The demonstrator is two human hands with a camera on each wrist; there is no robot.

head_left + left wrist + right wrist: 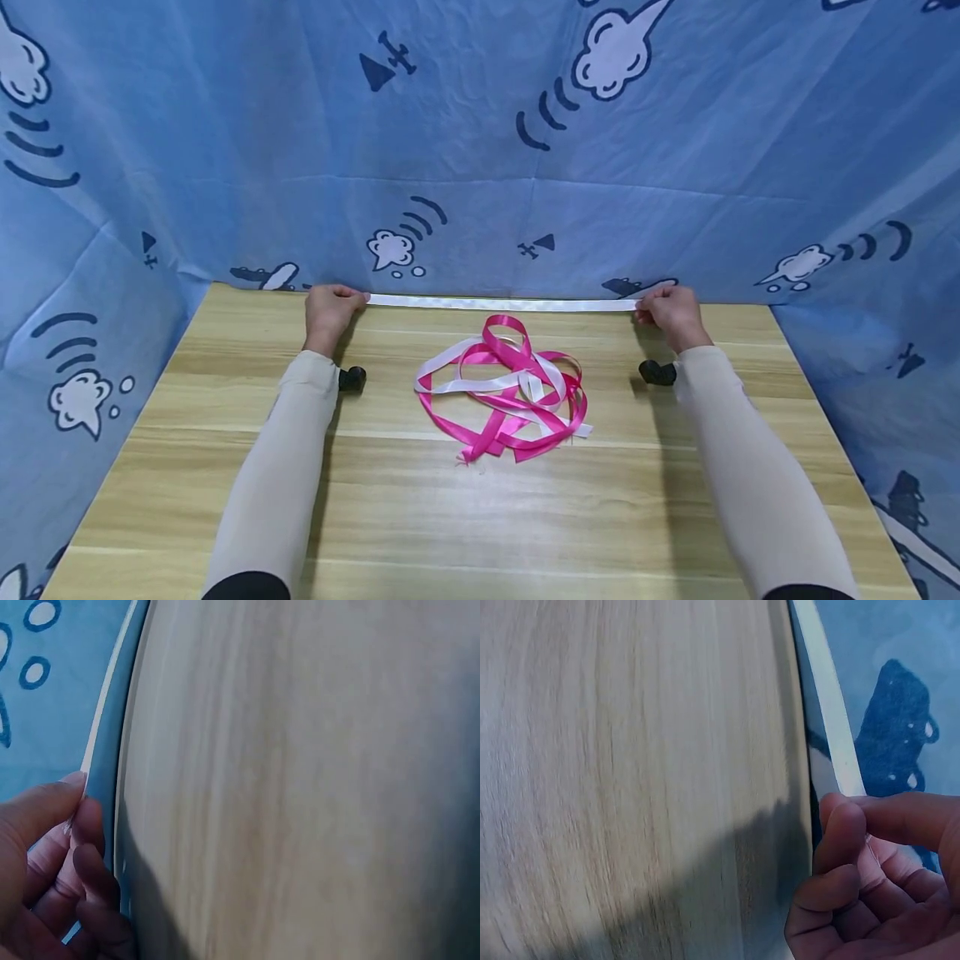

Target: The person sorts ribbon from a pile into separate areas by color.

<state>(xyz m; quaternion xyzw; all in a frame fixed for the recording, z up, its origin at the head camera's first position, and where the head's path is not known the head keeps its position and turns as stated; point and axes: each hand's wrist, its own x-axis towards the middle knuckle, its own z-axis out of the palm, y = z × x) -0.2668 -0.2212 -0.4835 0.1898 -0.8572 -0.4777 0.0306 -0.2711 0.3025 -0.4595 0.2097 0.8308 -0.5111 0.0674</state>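
Observation:
A white ribbon [502,303] is stretched straight along the far edge of the table. Its left end is pinched between thumb and forefinger of my left hand [330,317]. My right hand [673,315] pinches the other end the same way. In the left wrist view the ribbon [105,697] runs up from the left hand [52,870] as a thin strip, seen nearly edge-on. The right wrist view shows the ribbon [829,705] rising broad and flat from the right fingertips [844,817]. Nearer me, between both forearms, lies a loose tangle of pink and white ribbons [517,392].
The wooden table [480,517] has its far edge against a blue printed cloth [465,150], which also hangs at both sides. A small black wrist device [352,379] sticks out beside the left sleeve, and another wrist device [657,372] beside the right.

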